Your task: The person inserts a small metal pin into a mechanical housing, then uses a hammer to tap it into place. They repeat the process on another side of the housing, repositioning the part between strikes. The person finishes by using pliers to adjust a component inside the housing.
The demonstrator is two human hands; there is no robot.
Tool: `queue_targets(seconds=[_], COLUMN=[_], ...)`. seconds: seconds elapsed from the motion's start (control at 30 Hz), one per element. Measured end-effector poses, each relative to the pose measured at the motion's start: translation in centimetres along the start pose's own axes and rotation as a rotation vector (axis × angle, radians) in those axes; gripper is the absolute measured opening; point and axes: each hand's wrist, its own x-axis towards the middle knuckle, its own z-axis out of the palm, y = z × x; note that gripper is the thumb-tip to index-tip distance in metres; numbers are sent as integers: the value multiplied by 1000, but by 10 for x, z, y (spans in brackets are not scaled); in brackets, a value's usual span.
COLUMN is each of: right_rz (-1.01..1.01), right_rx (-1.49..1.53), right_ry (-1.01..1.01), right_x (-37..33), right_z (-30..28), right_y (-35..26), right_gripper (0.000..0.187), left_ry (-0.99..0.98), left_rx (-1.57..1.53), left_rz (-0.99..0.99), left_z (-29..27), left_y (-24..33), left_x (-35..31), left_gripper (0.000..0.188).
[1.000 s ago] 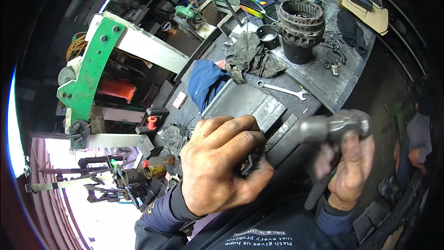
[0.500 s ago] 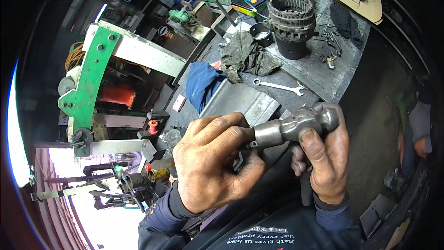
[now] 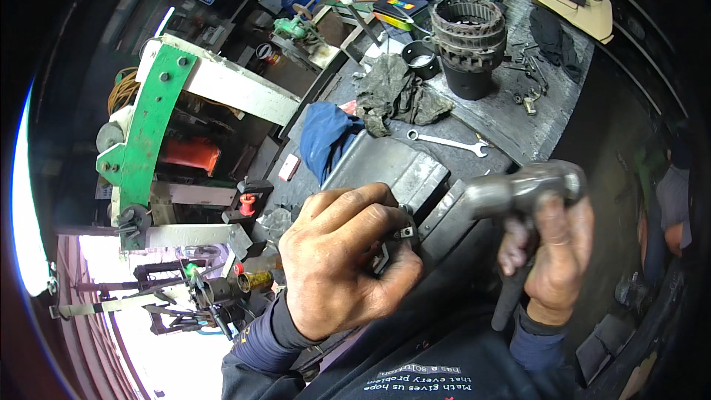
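Observation:
My right hand (image 3: 561, 255) is wrapped round a ball-peen hammer (image 3: 511, 191), its thumb up against the steel head. The dark handle slants down below the fist. My left hand (image 3: 337, 263) is closed in a pinch on a small dark metal part (image 3: 406, 232) with a square hole; the fingers hide most of it. That hand is over the near end of a heavy grey metal block (image 3: 385, 165), which looks like a vise. The hammer head is to the right of the left fingers, apart from them.
Beyond the block lie a combination wrench (image 3: 448, 142), a blue cloth (image 3: 326, 137) and a dark rag (image 3: 396, 92). A ring-shaped stator (image 3: 468, 30) rests on a black cylinder (image 3: 466, 80), with small metal parts (image 3: 532, 81) beside it. A green-and-white frame (image 3: 152, 122) stands left. Another person (image 3: 672, 192) shows at far right.
My right hand has drawn the hammer to the right, away from the left fingers, which its head was against or in front of. My left hand has barely moved.

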Motion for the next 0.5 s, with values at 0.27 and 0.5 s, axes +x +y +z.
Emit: queue_targets(seconds=[0.27, 0.5], right_rz=[132, 144], right_rx=[-149, -171], right_ry=[-93, -211], right_x=[-3, -1], right_z=[0, 6], right_y=[6, 12], right_gripper=[42, 34], left_ry=[12, 11], left_rx=[-2, 5], left_rz=[-31, -48], left_z=[1, 1], left_y=[1, 2], left_x=[0, 0], left_gripper=[24, 23])
